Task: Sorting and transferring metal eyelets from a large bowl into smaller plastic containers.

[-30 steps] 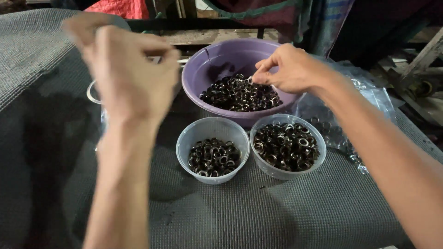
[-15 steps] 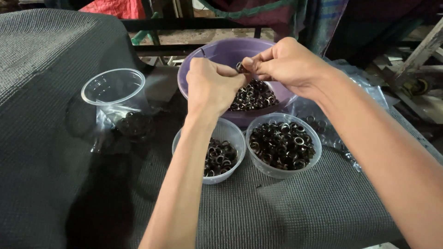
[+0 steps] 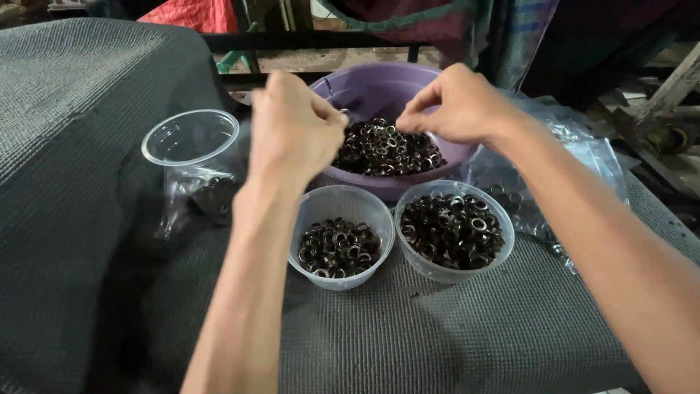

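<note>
Both hands over purple basin (image 3: 379, 84) of dark metal rings (image 3: 383, 149). Left hand (image 3: 295, 131) loosely fisted, contents not visible. Right hand (image 3: 456, 106) pinched shut; cannot tell what it grips. Two ring-filled clear cups (image 3: 339, 244) on the tabletop (image 3: 437, 335) below.

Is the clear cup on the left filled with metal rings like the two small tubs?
No: the clear cup stands empty, while both small tubs hold dark metal rings.

one head camera looks steeply down, close over the mat (image 3: 452, 335).
</note>
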